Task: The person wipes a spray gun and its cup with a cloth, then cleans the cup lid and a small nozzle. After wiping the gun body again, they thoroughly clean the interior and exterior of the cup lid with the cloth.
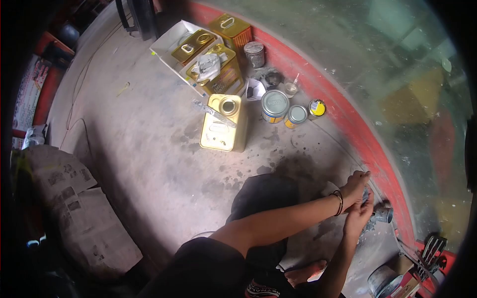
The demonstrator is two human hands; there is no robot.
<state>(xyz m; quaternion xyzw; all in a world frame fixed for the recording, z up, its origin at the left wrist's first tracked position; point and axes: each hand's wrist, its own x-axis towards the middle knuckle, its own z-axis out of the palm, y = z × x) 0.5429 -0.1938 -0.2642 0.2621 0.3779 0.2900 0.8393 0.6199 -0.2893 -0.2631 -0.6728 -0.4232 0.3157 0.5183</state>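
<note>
My left hand (355, 187), with a dark bracelet at its wrist, reaches across to the right, its fingers bent. Just below it, my right hand (359, 216) is closed, and the two hands meet. Between them shows a small blue-grey object (366, 193), mostly covered by the fingers, so its kind cannot be told. Beside my right hand, a grey metal cup (383, 214) lies tilted on the floor, close to the red kerb.
A gold square can (218, 135) carries a flat strip across its top. Round paint tins (275, 103) stand along the red kerb (343, 104). More gold cans (233, 31) are behind, some in a white box. Newspaper-covered panel (94, 223) lies left. Glass rises beyond the kerb.
</note>
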